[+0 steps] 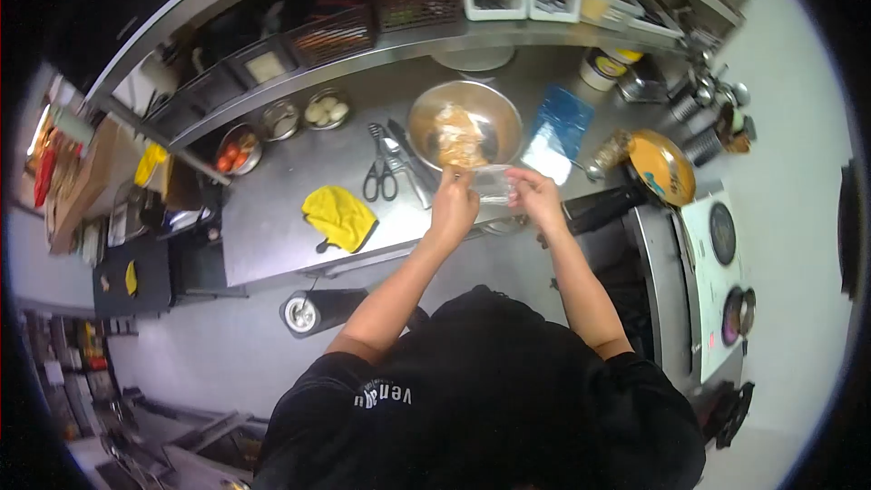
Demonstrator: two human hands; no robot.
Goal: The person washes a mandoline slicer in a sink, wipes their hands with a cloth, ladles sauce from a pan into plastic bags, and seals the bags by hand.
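Note:
My left hand (pixel 456 206) and my right hand (pixel 539 200) are at the near rim of a metal mixing bowl (pixel 420 138). Stretched between them is a clear plastic bag (pixel 493 183), pinched by the fingers of both hands. Orange-brown food (pixel 461 138) with a shiny, plastic-like sheen lies in the bowl beyond my left hand; whether it is inside the bag I cannot tell. Left of the bowl are black-handled scissors (pixel 378 172) and a knife (pixel 410 168). A blue and clear plastic packet (pixel 560 127) lies to the right.
A yellow cloth (pixel 339 219) lies near the counter's (pixel 263 236) front edge. Bowls of tomatoes (pixel 239 151) and pale round items (pixel 327 111) stand at the back left. On the right are an orange-coated pan (pixel 661 168) and a stove (pixel 710 281). A shelf (pixel 399 53) with crates overhangs the back.

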